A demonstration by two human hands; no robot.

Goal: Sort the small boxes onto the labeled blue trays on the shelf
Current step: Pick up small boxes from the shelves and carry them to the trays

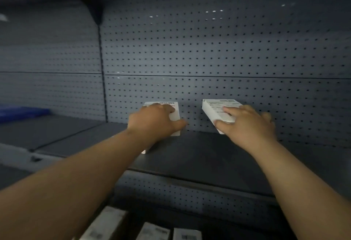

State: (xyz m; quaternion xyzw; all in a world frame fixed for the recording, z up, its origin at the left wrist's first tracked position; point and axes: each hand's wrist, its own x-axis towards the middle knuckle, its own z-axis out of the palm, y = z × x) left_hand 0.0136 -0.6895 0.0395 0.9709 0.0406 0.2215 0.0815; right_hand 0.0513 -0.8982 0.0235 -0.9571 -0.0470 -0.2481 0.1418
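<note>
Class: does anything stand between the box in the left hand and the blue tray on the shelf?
Nothing visible: only bare shelf lies between the box in the left hand and the blue tray.

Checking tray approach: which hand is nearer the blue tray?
Left. The left hand, holding a box, is right of the blue tray; the right hand is farther right.

Five boxes (222, 109) — one tray (20, 113)

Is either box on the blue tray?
No: the left hand holds the left box and the right hand the right box, far from the blue tray.
</note>
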